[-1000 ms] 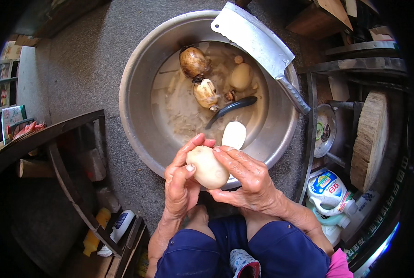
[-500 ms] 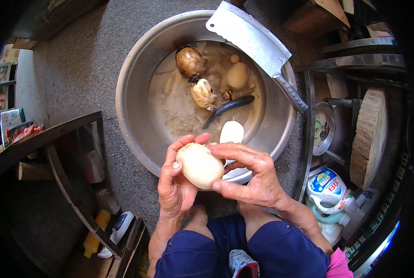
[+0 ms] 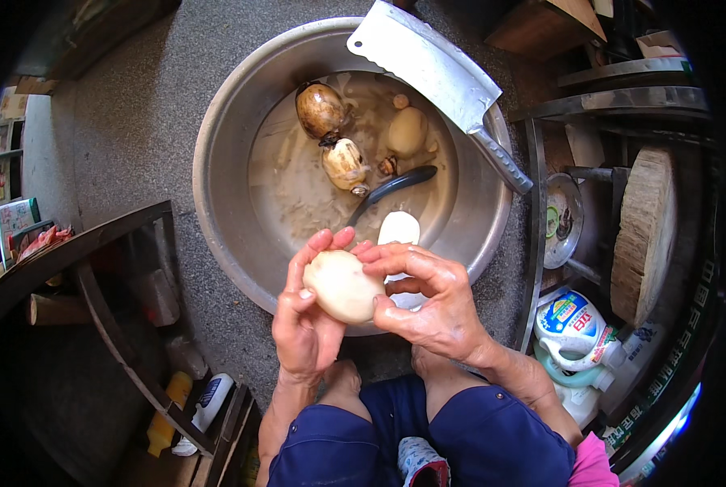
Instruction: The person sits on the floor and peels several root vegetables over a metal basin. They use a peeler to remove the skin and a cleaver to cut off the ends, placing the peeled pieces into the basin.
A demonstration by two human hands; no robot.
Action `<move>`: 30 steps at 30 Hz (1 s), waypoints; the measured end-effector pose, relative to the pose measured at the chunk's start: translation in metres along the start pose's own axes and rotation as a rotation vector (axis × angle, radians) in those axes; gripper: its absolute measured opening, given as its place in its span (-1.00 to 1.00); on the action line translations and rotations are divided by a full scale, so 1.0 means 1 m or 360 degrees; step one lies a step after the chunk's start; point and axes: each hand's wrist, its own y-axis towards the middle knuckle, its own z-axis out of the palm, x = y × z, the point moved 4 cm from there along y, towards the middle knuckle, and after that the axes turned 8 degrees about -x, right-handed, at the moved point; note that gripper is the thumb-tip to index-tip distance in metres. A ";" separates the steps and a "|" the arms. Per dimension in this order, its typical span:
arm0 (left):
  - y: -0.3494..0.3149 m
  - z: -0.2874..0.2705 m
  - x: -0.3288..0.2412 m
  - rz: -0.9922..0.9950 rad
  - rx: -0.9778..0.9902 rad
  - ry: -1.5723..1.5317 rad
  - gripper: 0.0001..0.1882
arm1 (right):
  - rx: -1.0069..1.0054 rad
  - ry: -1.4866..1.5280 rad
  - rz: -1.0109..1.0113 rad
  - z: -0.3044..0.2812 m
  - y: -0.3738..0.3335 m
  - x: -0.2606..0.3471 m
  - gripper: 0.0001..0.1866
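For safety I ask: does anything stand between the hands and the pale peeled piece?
Nothing visible does: the left hand cradles the pale piece, the right hand is at its right side. The cleaver lies apart, across the basin's rim.

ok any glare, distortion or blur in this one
Head view: pale peeled piece, left hand and right hand look fairly sharp; cleaver blade shines pale; dark rail at left curves; basin water looks cloudy; corners fall black.
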 end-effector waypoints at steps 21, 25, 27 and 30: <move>-0.003 -0.007 -0.005 -0.0056 0.0046 -0.0272 -0.43 | -0.0027 -0.0049 -0.0098 0.007 0.001 0.004 -0.75; -0.010 0.002 -0.007 0.0125 -0.0014 0.0244 -0.32 | 0.0050 0.0040 0.0109 0.005 0.005 -0.001 -0.73; -0.010 -0.002 -0.006 0.0200 0.0021 0.0309 -0.33 | 0.0090 0.0150 0.0229 0.005 0.006 -0.005 -0.73; -0.011 -0.004 -0.005 0.0256 0.0056 0.0387 -0.34 | 0.0079 0.0242 0.0321 0.005 0.006 -0.010 -0.74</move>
